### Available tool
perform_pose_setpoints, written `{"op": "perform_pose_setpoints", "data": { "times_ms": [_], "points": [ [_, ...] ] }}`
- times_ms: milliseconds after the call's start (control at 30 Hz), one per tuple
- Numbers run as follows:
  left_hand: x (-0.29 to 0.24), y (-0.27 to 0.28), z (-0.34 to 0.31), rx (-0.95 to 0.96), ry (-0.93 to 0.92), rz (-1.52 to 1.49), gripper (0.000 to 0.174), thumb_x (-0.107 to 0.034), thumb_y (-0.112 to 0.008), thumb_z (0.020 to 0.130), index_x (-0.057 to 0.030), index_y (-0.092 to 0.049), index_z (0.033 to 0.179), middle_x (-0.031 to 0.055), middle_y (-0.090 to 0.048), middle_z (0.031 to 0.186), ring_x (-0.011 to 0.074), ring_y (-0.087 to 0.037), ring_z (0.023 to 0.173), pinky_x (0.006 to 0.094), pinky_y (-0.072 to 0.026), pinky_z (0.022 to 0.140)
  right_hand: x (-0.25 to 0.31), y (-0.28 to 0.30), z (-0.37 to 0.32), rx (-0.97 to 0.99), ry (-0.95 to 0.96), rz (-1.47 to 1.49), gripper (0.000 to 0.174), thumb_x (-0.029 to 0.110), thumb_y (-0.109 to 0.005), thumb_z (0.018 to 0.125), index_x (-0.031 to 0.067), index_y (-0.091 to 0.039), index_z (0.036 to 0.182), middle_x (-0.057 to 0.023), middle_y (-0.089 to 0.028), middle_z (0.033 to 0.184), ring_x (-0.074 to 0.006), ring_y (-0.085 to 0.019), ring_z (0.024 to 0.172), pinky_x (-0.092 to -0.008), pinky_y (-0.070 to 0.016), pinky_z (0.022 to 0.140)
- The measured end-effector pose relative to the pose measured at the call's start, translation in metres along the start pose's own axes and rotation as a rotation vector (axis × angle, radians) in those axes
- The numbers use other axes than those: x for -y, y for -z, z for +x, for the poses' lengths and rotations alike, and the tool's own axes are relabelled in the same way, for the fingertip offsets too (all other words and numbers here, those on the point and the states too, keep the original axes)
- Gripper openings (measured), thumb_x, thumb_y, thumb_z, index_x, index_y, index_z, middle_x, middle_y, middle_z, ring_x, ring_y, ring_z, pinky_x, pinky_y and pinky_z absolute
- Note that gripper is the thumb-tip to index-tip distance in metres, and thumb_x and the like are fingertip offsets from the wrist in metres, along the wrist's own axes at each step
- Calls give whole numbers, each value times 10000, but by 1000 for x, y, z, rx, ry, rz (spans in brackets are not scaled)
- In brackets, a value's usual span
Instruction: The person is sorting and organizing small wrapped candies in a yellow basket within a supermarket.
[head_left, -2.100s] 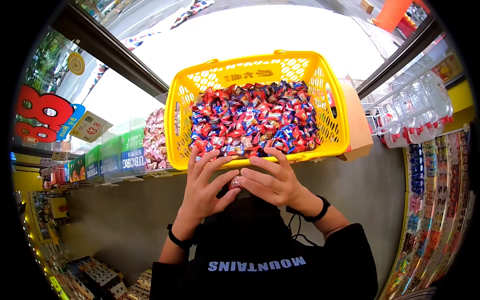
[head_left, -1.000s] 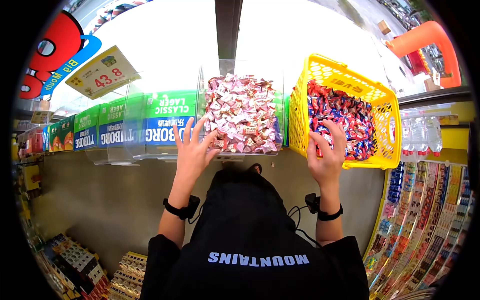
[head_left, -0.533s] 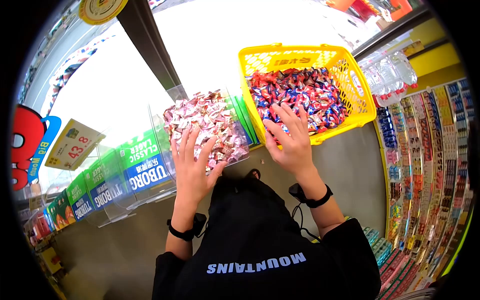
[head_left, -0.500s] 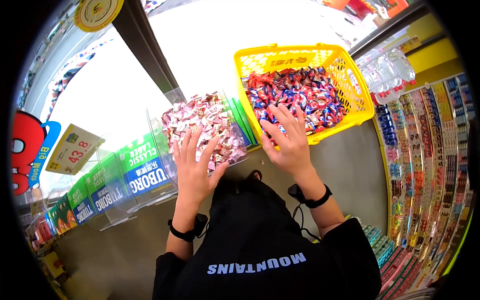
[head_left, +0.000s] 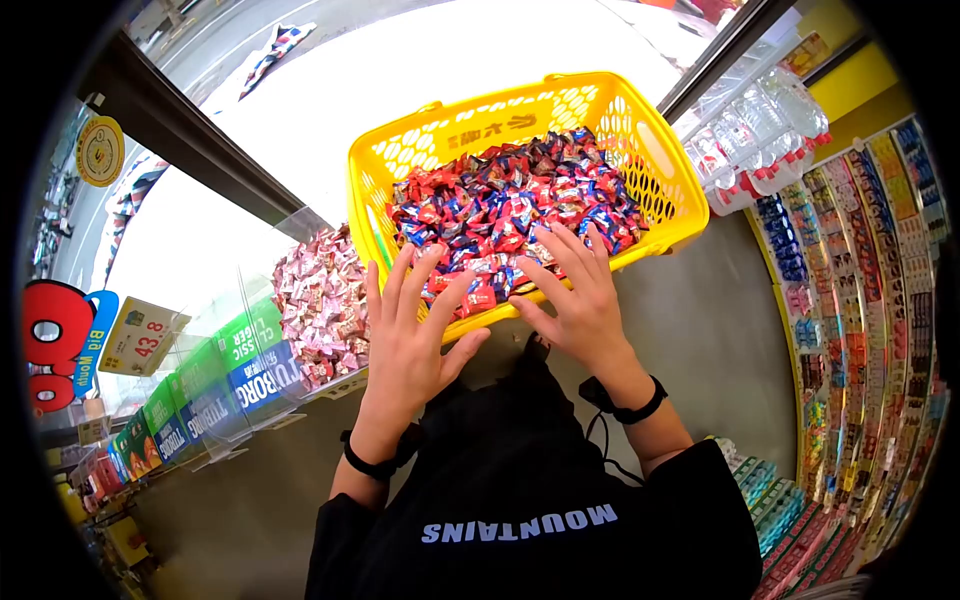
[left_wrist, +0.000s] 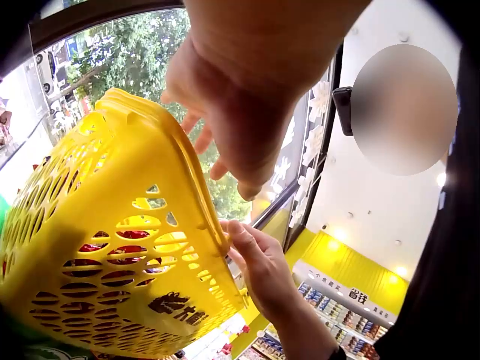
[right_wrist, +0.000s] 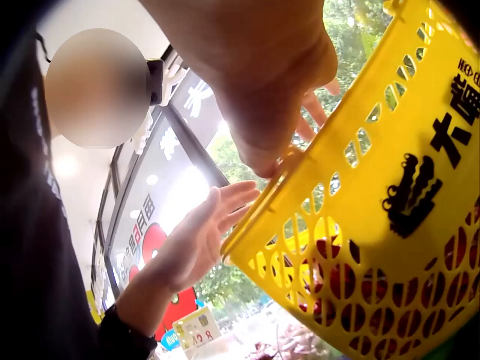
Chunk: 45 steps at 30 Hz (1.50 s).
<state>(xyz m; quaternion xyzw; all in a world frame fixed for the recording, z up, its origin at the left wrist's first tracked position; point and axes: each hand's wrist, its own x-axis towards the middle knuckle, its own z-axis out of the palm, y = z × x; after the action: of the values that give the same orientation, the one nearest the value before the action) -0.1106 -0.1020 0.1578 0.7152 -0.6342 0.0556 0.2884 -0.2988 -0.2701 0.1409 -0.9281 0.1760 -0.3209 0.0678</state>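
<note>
A yellow plastic basket [head_left: 655, 245] with lattice walls holds a heap of candies [head_left: 500, 215] in red and blue twisted wrappers. My left hand [head_left: 410, 340] is over its near rim at the left, fingers spread and straight. At the right part of that rim is my right hand [head_left: 580, 305], its fingers reaching over the candies. Neither hand shows anything in its grip. From below, the left wrist view has the left hand [left_wrist: 232, 112] beside the basket rim. The right wrist view likewise has the right hand [right_wrist: 262, 90] above the rim.
Left of the basket, a clear bin holds pink-wrapped candies [head_left: 320, 310]. Beer cartons [head_left: 205, 400] and a price sign [head_left: 145, 335] continue that row. Bottled water [head_left: 760, 130] stands to the right, above curved shelves of small packets [head_left: 860, 320]. Window glass lies behind.
Earlier, both hands' fingers met around a small red-wrapped candy. Then they parted, the left over the pink candies. Now both are at the basket's near rim, and the head view has swung back toward it.
</note>
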Motion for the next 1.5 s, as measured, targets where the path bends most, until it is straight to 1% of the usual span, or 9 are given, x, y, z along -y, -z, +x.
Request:
{"op": "perform_pose_setpoints", "data": {
  "times_ms": [233, 333, 467, 667, 767, 900, 1100, 1267, 1500],
  "points": [
    [-64, -53, 40, 11, 101, 119, 576, -505, -754, 931, -181, -670, 1400, 129, -550, 1528, 365, -454, 1479, 624, -255, 1263, -79, 33, -24, 123, 102, 132, 470, 245, -860, 851, 105, -724, 1278, -152, -623, 1458, -363, -584, 1367, -595, -389, 1202],
    [-64, -57, 42, 53, 150, 127, 576, -499, -763, 921, -161, -671, 1378, 112, -576, 1505, 351, -480, 1459, 587, -268, 1272, -91, 41, -24, 205, 128, 237, 463, 205, -865, 845, 92, -725, 1272, -149, -630, 1449, -357, -621, 1322, -559, -433, 1176],
    [-62, -49, 44, 34, 189, 136, 538, -485, -770, 916, -144, -694, 1325, 96, -602, 1477, 346, -513, 1431, 568, -304, 1255, -86, 44, -12, 270, 174, 305, 428, 194, -842, 872, 110, -725, 1275, -139, -635, 1448, -345, -610, 1341, -574, -406, 1192],
    [-36, -46, 38, -9, 258, 147, 545, -545, -710, 958, -145, -704, 1327, 134, -614, 1452, 372, -502, 1433, 588, -301, 1241, -103, 71, 37, 319, 235, 189, 421, 200, -841, 870, 130, -731, 1270, -129, -640, 1446, -354, -595, 1350, -573, -395, 1200],
    [-39, -48, 41, 23, 268, 175, 548, -522, -710, 960, -192, -672, 1397, 112, -567, 1535, 367, -461, 1483, 573, -280, 1262, -110, 82, 77, 348, 267, 41, 398, 236, -824, 892, 125, -730, 1263, -149, -640, 1427, -378, -596, 1322, -540, -427, 1174],
    [-40, -50, 41, 13, 278, 141, 548, -456, -725, 964, -195, -652, 1441, 112, -529, 1592, 385, -440, 1503, 569, -264, 1270, -147, 45, 105, 608, 185, 104, 386, 321, -771, 947, 99, -721, 1260, -211, -627, 1407, -408, -587, 1316, -496, -471, 1133],
    [-39, -50, 43, 5, 281, 129, 545, -426, -730, 962, -164, -663, 1435, 158, -523, 1600, 405, -434, 1507, 546, -296, 1260, -204, -32, 113, 615, 270, -254, 384, 244, -731, 959, 120, -701, 1321, -232, -591, 1449, -424, -580, 1327, -477, -514, 1089],
    [-39, -50, 41, -8, 288, 115, 520, -421, -730, 962, -157, -684, 1408, 171, -520, 1598, 426, -434, 1500, 539, -323, 1248, -209, -66, 123, 855, 263, -458, 443, 167, -705, 914, 166, -676, 1357, -222, -492, 1549, -391, -519, 1404, -632, -541, 979],
    [-37, -51, 39, -27, 283, 94, 499, -411, -744, 953, -153, -698, 1378, 181, -524, 1584, 439, -433, 1491, 542, -333, 1241, -227, -100, 129, 758, 323, -448, 170, 170, -673, 929, 107, -766, 1056, -161, -623, 1283, -375, -617, 1234, -603, -572, 897]
  ]
}}
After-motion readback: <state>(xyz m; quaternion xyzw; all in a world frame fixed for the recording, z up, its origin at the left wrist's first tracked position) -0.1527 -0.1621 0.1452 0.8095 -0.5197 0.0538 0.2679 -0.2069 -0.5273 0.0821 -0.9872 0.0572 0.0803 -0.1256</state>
